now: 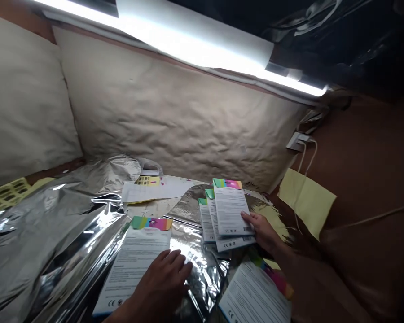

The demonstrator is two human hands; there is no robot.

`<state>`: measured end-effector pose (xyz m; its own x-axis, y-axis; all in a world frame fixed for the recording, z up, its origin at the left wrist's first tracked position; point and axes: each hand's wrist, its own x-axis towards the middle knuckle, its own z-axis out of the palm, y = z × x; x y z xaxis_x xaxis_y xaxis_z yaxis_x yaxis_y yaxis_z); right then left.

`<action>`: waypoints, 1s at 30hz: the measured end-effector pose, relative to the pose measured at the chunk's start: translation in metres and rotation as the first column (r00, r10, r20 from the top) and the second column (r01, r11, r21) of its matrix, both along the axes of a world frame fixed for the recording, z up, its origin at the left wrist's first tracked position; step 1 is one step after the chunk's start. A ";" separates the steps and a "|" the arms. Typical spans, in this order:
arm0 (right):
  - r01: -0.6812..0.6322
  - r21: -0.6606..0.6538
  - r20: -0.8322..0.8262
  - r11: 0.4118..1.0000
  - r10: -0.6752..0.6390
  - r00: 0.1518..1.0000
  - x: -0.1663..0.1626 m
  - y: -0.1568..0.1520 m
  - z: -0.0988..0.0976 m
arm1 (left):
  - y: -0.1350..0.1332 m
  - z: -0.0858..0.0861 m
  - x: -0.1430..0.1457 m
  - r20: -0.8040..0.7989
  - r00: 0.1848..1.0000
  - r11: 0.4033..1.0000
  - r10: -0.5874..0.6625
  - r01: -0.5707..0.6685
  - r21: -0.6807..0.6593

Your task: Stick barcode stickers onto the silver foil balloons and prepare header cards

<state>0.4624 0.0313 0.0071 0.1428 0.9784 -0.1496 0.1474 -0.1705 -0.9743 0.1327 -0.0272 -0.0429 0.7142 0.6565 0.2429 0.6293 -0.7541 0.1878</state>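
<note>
My right hand (265, 232) pinches the right edge of a white printed packet (231, 211), thumb on its face. This packet has a green, pink and orange top band and lies over further packets (207, 224) of the same kind. My left hand (168, 276) is beside the right edge of another such packet (134, 255), knuckles up and fingers curled. Its fingertips are turned down, so what they hold, if anything, is hidden. One more packet (256, 294) lies tilted at the lower right, below my right forearm.
Crumpled silver foil (70, 224) covers the left side and continues between my hands. White paper (155, 190) and yellow label sheets (10, 195) lie farther back. A padded wall (175, 125) closes the rear. Cables hang from a socket (298, 141), past yellow paper (308, 202). A lit tube (195, 45) runs overhead.
</note>
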 end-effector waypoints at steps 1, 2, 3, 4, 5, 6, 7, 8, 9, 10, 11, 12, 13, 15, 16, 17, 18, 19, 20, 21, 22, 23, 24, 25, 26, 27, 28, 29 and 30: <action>0.007 -0.014 0.028 1.000 -0.006 1.000 -0.008 0.012 -0.006 | -0.001 0.005 0.000 -0.034 0.999 0.999 0.021 -0.022 -0.036; 0.015 -0.025 0.048 1.000 -0.014 0.999 -0.016 0.023 -0.011 | -0.002 0.010 0.001 -0.063 0.997 0.997 0.035 -0.039 -0.060; 0.018 -0.036 0.055 0.999 -0.016 0.998 -0.024 0.032 -0.017 | -0.003 0.013 0.001 -0.084 0.996 0.996 0.041 -0.047 -0.074; 0.015 -0.046 0.050 0.999 -0.012 0.999 -0.030 0.040 -0.021 | -0.004 0.015 0.002 -0.100 0.994 0.995 0.045 -0.053 -0.080; 0.012 -0.054 0.040 0.998 -0.010 0.999 -0.036 0.046 -0.024 | -0.005 0.016 0.002 -0.109 0.993 0.995 0.045 -0.054 -0.082; 0.012 -0.059 0.024 0.998 -0.010 1.000 -0.041 0.049 -0.025 | -0.006 0.017 0.002 -0.114 0.993 0.995 0.039 -0.048 -0.083; 0.013 -0.056 0.003 0.998 -0.013 1.000 -0.045 0.050 -0.024 | -0.007 0.016 0.002 -0.112 0.993 0.996 0.032 -0.042 -0.084; 0.019 -0.045 -0.022 0.999 -0.020 1.000 -0.048 0.048 -0.022 | -0.008 0.016 0.001 -0.102 0.994 0.996 0.028 -0.036 -0.083; 0.029 -0.026 -0.050 0.999 -0.030 0.998 -0.050 0.045 -0.018 | -0.008 0.017 0.000 -0.080 0.996 0.996 0.032 -0.039 -0.080; 0.041 0.000 -0.081 0.999 -0.041 0.996 -0.052 0.039 -0.013 | -0.008 0.019 -0.001 -0.051 0.997 0.996 0.049 -0.053 -0.074; 0.057 0.029 -0.111 0.998 -0.054 0.992 -0.054 0.032 -0.008 | -0.007 0.023 -0.003 -0.019 0.996 0.994 0.082 -0.083 -0.068; 0.073 0.058 -0.138 0.996 -0.064 0.988 -0.057 0.024 -0.002 | -0.007 0.029 -0.006 0.012 0.991 0.989 0.135 -0.134 -0.062; 0.080 0.082 -0.171 0.993 -0.065 0.983 -0.060 0.014 0.003 | -0.006 0.037 -0.010 0.044 0.978 0.978 0.203 -0.200 -0.057; 0.070 0.101 -0.270 0.992 -0.040 0.962 -0.072 -0.006 0.010 | -0.005 0.056 -0.021 0.107 0.932 0.938 0.346 -0.343 -0.049; 0.062 0.099 -0.330 0.993 -0.026 0.944 -0.079 -0.016 0.013 | -0.005 0.065 -0.028 0.132 0.904 0.913 0.408 -0.405 -0.047; 0.052 0.090 -0.387 0.995 -0.013 0.922 -0.088 -0.026 0.015 | -0.006 0.074 -0.036 0.148 0.875 0.887 0.461 -0.459 -0.050; 0.042 0.076 -0.436 0.996 -0.005 0.900 -0.098 -0.036 0.015 | -0.007 0.080 -0.045 0.149 0.849 0.862 0.506 -0.504 -0.057; 0.033 0.060 -0.470 0.998 -0.001 0.883 -0.109 -0.044 0.015 | -0.009 0.084 -0.055 0.128 0.828 0.838 0.546 -0.542 -0.068; 0.023 0.051 -0.487 0.998 0.005 0.873 -0.119 -0.051 0.013 | -0.012 0.085 -0.064 0.091 0.809 0.814 0.580 -0.575 -0.080; 0.010 0.048 -0.494 0.999 0.015 0.869 -0.129 -0.057 0.010 | -0.014 0.084 -0.074 0.046 0.791 0.792 0.610 -0.604 -0.090; -0.006 0.049 -0.492 0.999 0.029 0.870 -0.137 -0.060 0.006 | -0.017 0.080 -0.082 -0.005 0.780 0.775 0.626 -0.623 -0.106; -0.012 0.056 -0.475 0.998 0.038 0.879 -0.143 -0.063 0.000 | -0.019 0.074 -0.090 -0.053 0.780 0.769 0.624 -0.625 -0.132; -0.009 0.059 -0.433 0.998 0.034 0.901 -0.146 -0.063 -0.007 | -0.021 0.067 -0.096 -0.093 0.796 0.779 0.598 -0.605 -0.167; 0.001 0.059 -0.359 0.998 0.020 0.933 -0.147 -0.063 -0.015 | -0.022 0.060 -0.101 -0.118 0.825 0.799 0.553 -0.565 -0.205; 0.016 0.059 -0.247 0.998 -0.001 0.969 -0.146 -0.061 -0.024 | -0.023 0.054 -0.105 -0.127 0.858 0.824 0.497 -0.513 -0.242; 0.030 0.066 -0.104 0.997 -0.023 0.994 -0.143 -0.059 -0.033 | -0.022 0.049 -0.109 -0.121 0.891 0.848 0.438 -0.454 -0.274; 0.040 0.082 0.054 0.996 -0.044 0.998 -0.140 -0.056 -0.041 | -0.019 0.046 -0.112 -0.104 0.918 0.869 0.383 -0.397 -0.296; 0.047 0.110 0.213 0.993 -0.070 0.975 -0.135 -0.054 -0.048 | -0.014 0.046 -0.115 -0.079 0.933 0.880 0.351 -0.358 -0.313; 0.053 0.152 0.355 0.987 -0.105 0.929 -0.131 -0.051 -0.053 | -0.008 0.048 -0.119 -0.051 0.937 0.880 0.344 -0.341 -0.330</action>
<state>0.3310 -0.0200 -0.0456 0.2393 0.9690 0.0616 0.4850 -0.0643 -0.8722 0.0140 -0.0348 0.0051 0.4287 0.9031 -0.0239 0.8344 -0.3857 0.3938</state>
